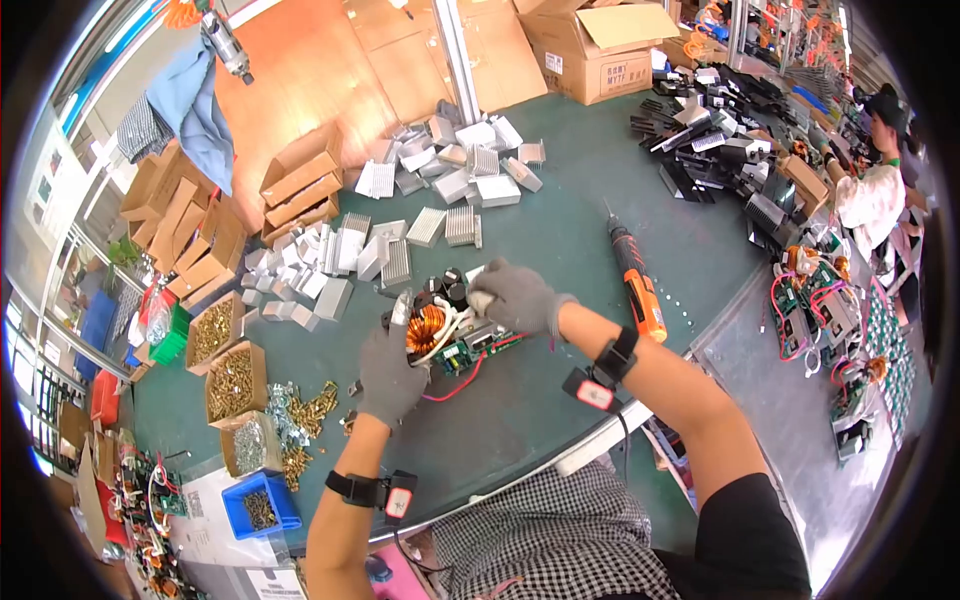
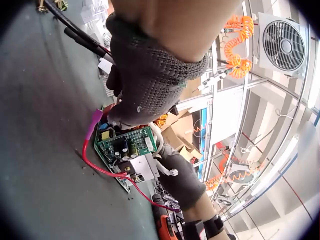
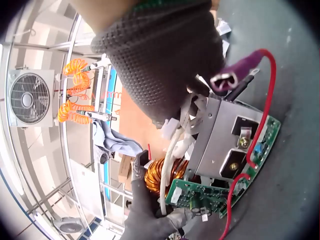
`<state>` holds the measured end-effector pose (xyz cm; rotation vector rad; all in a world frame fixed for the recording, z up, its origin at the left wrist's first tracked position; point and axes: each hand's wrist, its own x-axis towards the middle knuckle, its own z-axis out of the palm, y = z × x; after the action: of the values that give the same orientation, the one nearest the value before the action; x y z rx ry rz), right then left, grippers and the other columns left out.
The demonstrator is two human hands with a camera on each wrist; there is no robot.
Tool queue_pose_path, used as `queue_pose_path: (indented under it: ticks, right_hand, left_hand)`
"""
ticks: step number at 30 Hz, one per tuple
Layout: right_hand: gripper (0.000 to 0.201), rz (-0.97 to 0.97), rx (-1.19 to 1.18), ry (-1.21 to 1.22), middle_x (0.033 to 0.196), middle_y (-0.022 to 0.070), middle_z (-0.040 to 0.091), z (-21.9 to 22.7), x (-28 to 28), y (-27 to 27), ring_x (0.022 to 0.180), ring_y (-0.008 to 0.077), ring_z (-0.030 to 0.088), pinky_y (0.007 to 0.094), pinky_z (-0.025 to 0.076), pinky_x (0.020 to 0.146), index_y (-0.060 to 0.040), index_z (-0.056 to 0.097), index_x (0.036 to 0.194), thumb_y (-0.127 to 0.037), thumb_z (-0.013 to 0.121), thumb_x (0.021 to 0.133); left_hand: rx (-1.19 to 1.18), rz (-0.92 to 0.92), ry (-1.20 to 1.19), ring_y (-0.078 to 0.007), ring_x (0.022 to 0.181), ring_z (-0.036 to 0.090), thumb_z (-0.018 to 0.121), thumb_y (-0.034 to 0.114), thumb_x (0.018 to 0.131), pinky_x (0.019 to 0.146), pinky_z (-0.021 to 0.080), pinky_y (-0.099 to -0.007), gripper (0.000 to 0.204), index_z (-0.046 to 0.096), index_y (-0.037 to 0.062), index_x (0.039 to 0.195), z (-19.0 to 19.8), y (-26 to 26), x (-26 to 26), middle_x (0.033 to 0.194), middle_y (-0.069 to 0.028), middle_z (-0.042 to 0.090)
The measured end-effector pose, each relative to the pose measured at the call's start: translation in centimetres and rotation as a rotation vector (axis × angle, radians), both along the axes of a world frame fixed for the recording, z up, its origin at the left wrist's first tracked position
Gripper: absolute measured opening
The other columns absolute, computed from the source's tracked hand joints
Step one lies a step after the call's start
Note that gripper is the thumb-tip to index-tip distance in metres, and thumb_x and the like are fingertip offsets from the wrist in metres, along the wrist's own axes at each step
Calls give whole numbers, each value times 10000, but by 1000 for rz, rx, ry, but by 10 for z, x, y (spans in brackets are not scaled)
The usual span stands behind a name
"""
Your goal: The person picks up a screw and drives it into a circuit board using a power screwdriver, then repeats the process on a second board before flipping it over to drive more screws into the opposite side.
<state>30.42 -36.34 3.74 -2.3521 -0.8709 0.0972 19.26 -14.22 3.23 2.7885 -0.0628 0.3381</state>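
A green circuit board (image 2: pixel 125 145) with an orange copper coil (image 1: pixel 425 328), black capacitors and grey metal heat sinks (image 3: pixel 227 140) lies on the bench, tilted in the wrist views. My gloved left hand (image 1: pixel 392 375) grips its coil end, fingers and thumb spread around the edge. At the other end, my gloved right hand (image 1: pixel 518 298) has its fingers curled at the white cables (image 3: pixel 172 155) beside the heat sink; the fingertips are partly hidden. A red wire (image 2: pixel 95 167) with a purple sleeved end (image 3: pixel 237 72) loops off the board.
An orange and black electric screwdriver (image 1: pixel 638 280) lies right of the board. Loose silver heat sinks (image 1: pixel 395 262) and a black pile (image 1: pixel 715 130) are behind. Boxes of brass screws (image 1: pixel 230 385) and a blue tray (image 1: pixel 262 505) stand left. Another person (image 1: pixel 870 200) is at far right.
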Motion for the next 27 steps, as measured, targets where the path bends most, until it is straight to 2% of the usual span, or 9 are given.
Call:
queue_pose_path:
  ticks: [4, 5, 8, 9, 12, 13, 15, 22, 27]
  right_hand:
    - [308, 139, 143, 165, 1047, 154, 624, 0, -34, -41, 987, 303, 591, 389, 457, 875, -84, 630, 1107, -278, 522, 893]
    - [296, 181, 196, 234, 1042, 149, 630, 5, -45, -56, 956, 275, 603, 377, 467, 851, -72, 629, 1100, -258, 524, 896]
    - [264, -141, 439, 574, 1006, 121, 633, 10, -76, -98, 864, 170, 591, 323, 484, 767, -27, 628, 1077, -201, 539, 899]
    - [335, -174, 469, 535, 976, 76, 606, 1, -80, -114, 833, 114, 565, 290, 483, 707, -2, 574, 1175, -225, 559, 925]
    - [437, -203, 639, 658, 982, 51, 585, -8, -109, -127, 855, 122, 571, 289, 492, 703, -15, 491, 1283, -297, 545, 954]
    - [512, -46, 826, 864, 984, 36, 561, -10, -119, -126, 840, 118, 566, 274, 499, 703, -31, 413, 1356, -359, 507, 975]
    - [533, -105, 832, 913, 952, 40, 543, -13, -137, -122, 805, 117, 557, 264, 505, 697, -35, 425, 1353, -419, 457, 985]
    - [494, -142, 874, 1050, 911, 53, 557, -29, -139, -108, 803, 116, 551, 268, 509, 686, -52, 470, 1330, -408, 458, 987]
    - [306, -54, 927, 722, 1014, 118, 627, 3, -162, -115, 939, 181, 584, 335, 475, 853, 9, 562, 1195, -185, 496, 967]
  left_hand:
    - [-59, -169, -271, -405, 1022, 528, 669, 29, 597, 835, 456, -463, 873, 406, 190, 1414, 4, -9, -19, 1118, -191, 531]
    - [-36, -280, -353, -379, 973, 553, 713, 50, 650, 811, 467, -457, 706, 505, 169, 1314, 13, -14, -26, 1075, -171, 556]
    - [125, -565, -515, -354, 904, 575, 747, 255, 740, 786, 478, -451, 516, 553, 117, 1197, 43, -20, -45, 1015, -140, 572]
    - [89, -592, -508, -346, 884, 576, 720, 341, 753, 777, 480, -448, 497, 560, 106, 1160, 52, -24, -52, 989, -133, 572]
    - [136, -717, -552, -330, 835, 567, 582, 639, 773, 743, 492, -446, 636, 570, 71, 1061, 79, -41, -63, 913, -113, 561]
    - [144, -745, -538, -325, 826, 562, 571, 665, 760, 740, 493, -442, 664, 563, 78, 1071, 82, -45, -66, 900, -112, 558]
    - [190, -856, -565, -313, 814, 553, 560, 724, 727, 745, 490, -421, 729, 547, 97, 1099, 89, -57, -70, 883, -106, 556]
    - [-159, -604, -409, -387, 946, 555, 394, 730, 831, 860, 424, -517, 703, 571, 116, 1124, 55, -34, -86, 981, -132, 586]
    - [-447, -501, -335, -379, 987, 544, 412, 699, 839, 890, 417, -506, 683, 575, 95, 1111, 48, -37, -92, 1027, -141, 575]
